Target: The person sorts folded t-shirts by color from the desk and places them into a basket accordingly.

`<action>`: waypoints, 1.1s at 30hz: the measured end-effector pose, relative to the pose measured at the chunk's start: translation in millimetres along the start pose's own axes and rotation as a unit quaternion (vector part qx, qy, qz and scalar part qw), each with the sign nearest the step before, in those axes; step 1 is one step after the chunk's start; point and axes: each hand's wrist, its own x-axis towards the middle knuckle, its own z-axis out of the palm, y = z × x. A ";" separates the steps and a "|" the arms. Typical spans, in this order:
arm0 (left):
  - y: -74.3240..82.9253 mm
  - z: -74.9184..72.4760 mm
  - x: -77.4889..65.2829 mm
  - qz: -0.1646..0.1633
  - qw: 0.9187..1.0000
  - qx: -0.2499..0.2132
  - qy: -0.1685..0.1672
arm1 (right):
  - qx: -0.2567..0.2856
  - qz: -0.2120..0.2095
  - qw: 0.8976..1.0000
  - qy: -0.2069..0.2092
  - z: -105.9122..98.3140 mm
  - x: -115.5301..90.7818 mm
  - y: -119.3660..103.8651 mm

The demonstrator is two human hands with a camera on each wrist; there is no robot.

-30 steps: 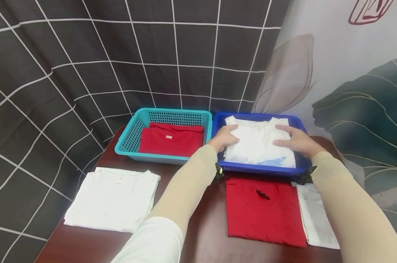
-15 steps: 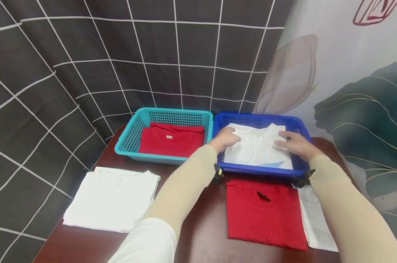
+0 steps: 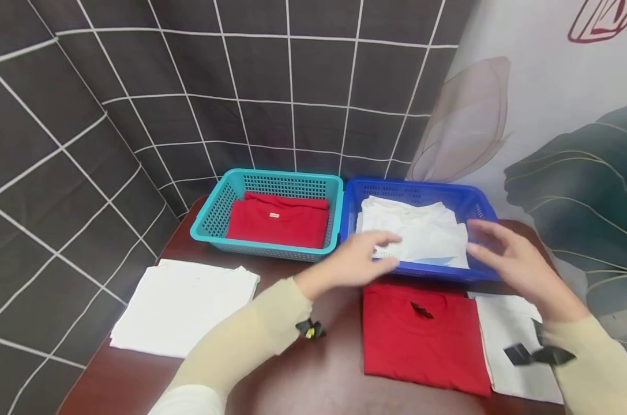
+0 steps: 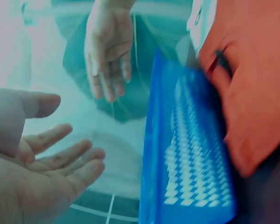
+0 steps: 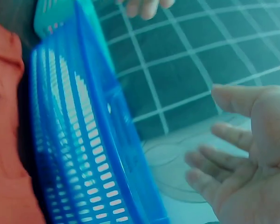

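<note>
A folded white T-shirt (image 3: 412, 227) with a blue print lies inside the blue basket (image 3: 479, 199). My left hand (image 3: 357, 259) hovers over that basket's front left corner, its fingers spread and holding nothing. Above the right side stands my right hand (image 3: 515, 262), also with loose fingers and nothing in them. In the left wrist view the left hand (image 4: 51, 149) shows an open palm beside the basket wall (image 4: 191, 158). The right wrist view has the right hand (image 5: 247, 154) apart from the basket (image 5: 79, 130), fingers relaxed.
To the left a turquoise basket (image 3: 201, 222) holds folded red shirts (image 3: 277, 222). A folded white shirt stack (image 3: 183, 308) lies at the table's left. In front of the blue basket are a folded red shirt (image 3: 424, 340) and a white one (image 3: 518, 346).
The white shirt has gone lower into the blue basket and both hands have let go of it. They have drawn back toward the person, the right one also moving rightward.
</note>
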 end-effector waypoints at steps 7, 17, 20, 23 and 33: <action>10.7 56.6 -40.7 0.053 0.985 0.136 -0.095 | -0.001 -0.088 0.995 -0.057 22.7 -62.1 -7.8; 3.9 114.5 -38.0 -0.014 0.943 0.292 -0.157 | -0.091 -0.092 0.986 -0.103 67.7 -78.1 20.1; -0.5 124.7 -35.5 -0.030 0.936 0.308 -0.168 | -0.110 -0.108 0.984 -0.091 76.7 -78.5 30.6; -4.2 132.8 -34.5 -0.049 0.934 0.307 -0.176 | -0.121 -0.126 0.982 -0.078 84.4 -79.7 40.5; -14.7 150.9 -38.9 -0.105 0.940 0.276 -0.171 | -0.158 -0.078 0.977 -0.122 104.9 -84.4 54.5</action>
